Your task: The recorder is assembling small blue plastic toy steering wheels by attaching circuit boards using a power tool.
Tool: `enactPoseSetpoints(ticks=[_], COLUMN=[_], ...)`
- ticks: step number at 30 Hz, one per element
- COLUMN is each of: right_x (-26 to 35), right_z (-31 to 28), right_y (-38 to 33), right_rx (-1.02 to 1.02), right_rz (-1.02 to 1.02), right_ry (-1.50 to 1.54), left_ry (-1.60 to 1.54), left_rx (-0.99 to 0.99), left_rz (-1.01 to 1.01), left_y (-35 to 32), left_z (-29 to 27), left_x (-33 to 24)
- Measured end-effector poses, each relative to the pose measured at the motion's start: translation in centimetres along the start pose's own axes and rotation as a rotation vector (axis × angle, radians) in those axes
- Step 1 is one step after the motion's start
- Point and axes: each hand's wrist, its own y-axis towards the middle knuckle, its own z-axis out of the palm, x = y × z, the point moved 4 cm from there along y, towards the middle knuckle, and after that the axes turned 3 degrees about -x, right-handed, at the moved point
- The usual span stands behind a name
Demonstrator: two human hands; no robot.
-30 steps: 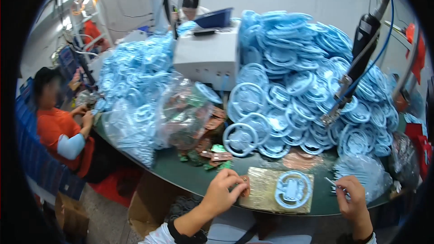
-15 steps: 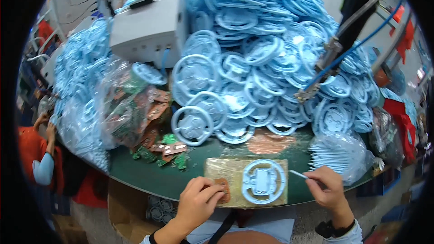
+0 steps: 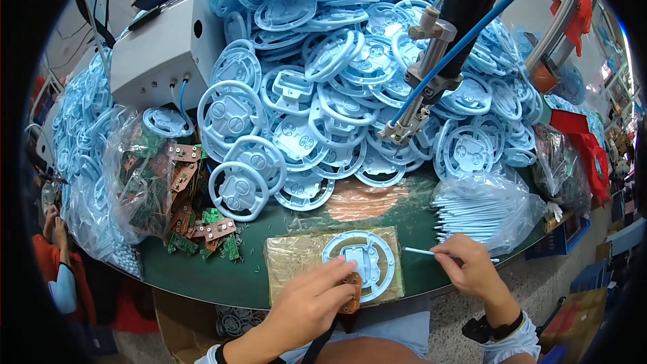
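A light blue toy steering wheel part lies with its ribbed side up on a tape-wrapped board at the table's front edge. My left hand grips a small brown circuit board by its edge, at the wheel's lower left. The fingers cover part of the wheel's hub. To the right, my right hand pinches a thin pale blue stick, its tip pointing left toward the wheel. Beside that hand, a clear plastic bag holds many similar sticks.
A tall heap of blue wheel parts fills the back of the green table. A metal tool head on a black arm hangs over it. Circuit boards lie at left, below a grey box. Another person's hands show far left.
My left hand has carried the circuit board rightward, from the taped board's left side to the wheel. My right hand still holds the stick. The view has shifted, moving the scene leftward.
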Motion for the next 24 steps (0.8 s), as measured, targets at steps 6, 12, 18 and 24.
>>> enactPoseSetpoints(ticks=[6, 12, 18, 24], right_x=[1.1, 2.6, 3.8, 4.6], right_z=[3.5, 4.8, 4.7, 4.7], right_y=[-0.4, 0.2, 1.2, 1.0], right_rx=[0.126, 0.200, 0.158, 0.117], right_rz=[-0.038, -0.136, -0.207, -0.226], right_ry=[0.239, 0.255, 0.107, 0.030], left_ry=[0.007, -0.024, -0.009, 0.026], left_rx=[0.163, 0.132, 0.126, 0.119], left_rz=[-0.039, -0.106, -0.115, -0.089], left_y=[-1.4, -2.3, -2.1, -1.8], left_z=[-0.5, -0.5, -0.4, -0.7], left_x=[0.0, -0.1, -0.3, -1.1])
